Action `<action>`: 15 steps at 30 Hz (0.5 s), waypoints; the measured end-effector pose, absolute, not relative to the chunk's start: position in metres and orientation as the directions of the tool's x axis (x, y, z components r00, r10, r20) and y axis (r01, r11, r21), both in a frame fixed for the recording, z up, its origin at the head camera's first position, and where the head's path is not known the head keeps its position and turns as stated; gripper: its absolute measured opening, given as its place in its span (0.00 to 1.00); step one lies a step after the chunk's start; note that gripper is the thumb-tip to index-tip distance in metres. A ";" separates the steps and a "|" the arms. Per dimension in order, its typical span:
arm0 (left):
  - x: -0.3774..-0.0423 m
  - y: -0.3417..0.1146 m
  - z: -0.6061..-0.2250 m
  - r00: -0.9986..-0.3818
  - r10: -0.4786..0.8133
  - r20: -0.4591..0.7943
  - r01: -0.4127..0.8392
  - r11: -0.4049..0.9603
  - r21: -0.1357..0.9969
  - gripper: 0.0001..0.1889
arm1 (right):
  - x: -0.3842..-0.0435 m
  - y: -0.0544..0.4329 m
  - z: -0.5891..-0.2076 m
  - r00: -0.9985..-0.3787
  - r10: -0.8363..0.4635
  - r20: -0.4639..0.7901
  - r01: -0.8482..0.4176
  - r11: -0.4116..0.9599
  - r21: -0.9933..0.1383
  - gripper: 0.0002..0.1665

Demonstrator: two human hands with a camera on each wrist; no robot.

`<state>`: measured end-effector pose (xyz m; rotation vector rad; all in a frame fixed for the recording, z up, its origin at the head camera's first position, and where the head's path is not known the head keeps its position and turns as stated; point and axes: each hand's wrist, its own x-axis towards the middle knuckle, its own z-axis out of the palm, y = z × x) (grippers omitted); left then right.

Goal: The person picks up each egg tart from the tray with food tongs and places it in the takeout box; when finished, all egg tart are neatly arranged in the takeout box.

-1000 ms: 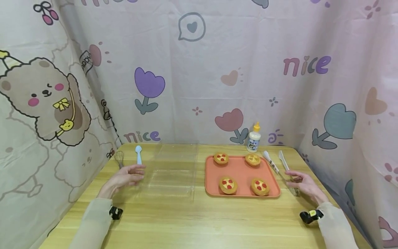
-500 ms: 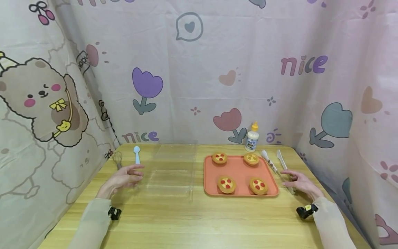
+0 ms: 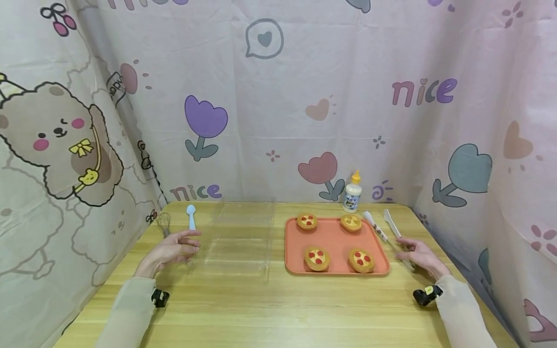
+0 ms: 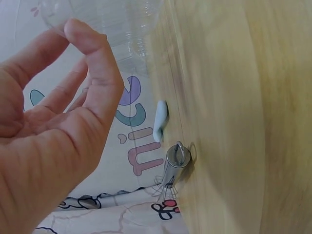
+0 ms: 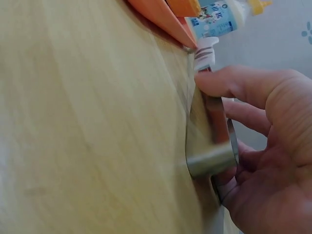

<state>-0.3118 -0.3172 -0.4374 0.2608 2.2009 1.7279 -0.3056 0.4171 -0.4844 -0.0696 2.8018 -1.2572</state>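
My right hand [image 3: 422, 256] grips a pair of tongs [image 3: 377, 228] beside the tray's right edge. Its thumb and fingers lie on either side of the metal arms in the right wrist view, near the bent end [image 5: 212, 162]; the white tips point away from me. My left hand [image 3: 174, 249] hovers with loosely bent fingers and nothing in its grasp, just left of a clear plastic box [image 3: 239, 261]. An orange tray [image 3: 339, 241] bears several small pizzas [image 3: 317, 259] with red toppings, two along the front and two at the back.
Behind the left hand lie a whisk [image 4: 176, 161] and a light blue spoon [image 3: 191, 217]. A white bottle [image 3: 352, 195] with a yellow nozzle stands behind the tray. A printed curtain [image 3: 270, 121] rises at the back and sides of the wooden table [image 3: 270, 309].
The right hand's fingers have closed in on the tongs, and the two white tips have drawn slightly nearer each other. The left hand stays where it was; the head view has shifted slightly.
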 end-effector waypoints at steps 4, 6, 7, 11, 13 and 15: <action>-0.312 -0.316 -0.437 -0.930 0.336 -0.148 -0.059 0.261 0.964 0.37 | -0.306 0.418 -0.485 -0.999 -0.022 -0.049 0.022 0.668 -0.744 0.41; -0.312 -0.316 -0.437 -0.931 0.333 -0.150 -0.060 0.263 0.963 0.37 | -0.305 0.417 -0.484 -0.999 -0.003 -0.047 0.033 0.664 -0.747 0.41; -0.312 -0.316 -0.436 -0.931 0.332 -0.150 -0.061 0.265 0.962 0.37 | -0.305 0.417 -0.483 -0.999 0.006 -0.046 0.038 0.661 -0.749 0.41; -0.312 -0.315 -0.436 -0.932 0.330 -0.151 -0.061 0.268 0.961 0.37 | -0.304 0.416 -0.480 -0.999 0.042 -0.034 0.053 0.649 -0.759 0.40; -0.312 -0.315 -0.436 -0.932 0.329 -0.155 -0.063 0.272 0.960 0.37 | -0.304 0.416 -0.479 -0.998 0.060 -0.036 0.066 0.630 -0.774 0.39; -0.312 -0.315 -0.436 -0.931 0.327 -0.159 -0.067 0.273 0.960 0.37 | -0.303 0.417 -0.480 -0.997 0.067 -0.042 0.074 0.607 -0.791 0.38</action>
